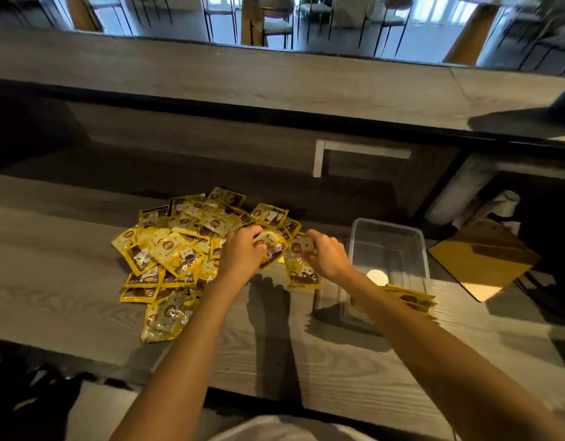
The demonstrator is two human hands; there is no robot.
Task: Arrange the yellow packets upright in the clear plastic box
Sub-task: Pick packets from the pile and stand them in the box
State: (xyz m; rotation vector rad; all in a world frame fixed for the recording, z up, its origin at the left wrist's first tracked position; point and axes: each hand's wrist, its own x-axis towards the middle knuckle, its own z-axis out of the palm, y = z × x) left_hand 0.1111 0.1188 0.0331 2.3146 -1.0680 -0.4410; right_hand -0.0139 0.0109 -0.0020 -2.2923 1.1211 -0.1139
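A heap of yellow packets (pixel 179 249) with brown print lies on the grey wooden table, left of centre. My left hand (pixel 241 254) grips one packet (pixel 271 241) at the heap's right edge. My right hand (pixel 327 256) pinches another packet (pixel 301 268) by its top, so it hangs down to the table. The clear plastic box (pixel 389 229) stands to the right of both hands. A few yellow packets (pixel 411 299) stand on edge at its near end, partly hidden by my right forearm. The far part of the box holds a round white patch (pixel 377 277) on its floor.
A tan clipboard (pixel 484 259) lies right of the box at the table's edge. Behind the table rises a darker raised counter (pixel 243 78). A white bracket (pixel 319 157) is fixed to the panel behind the heap. Dark clutter (pixel 497 205) sits far right.
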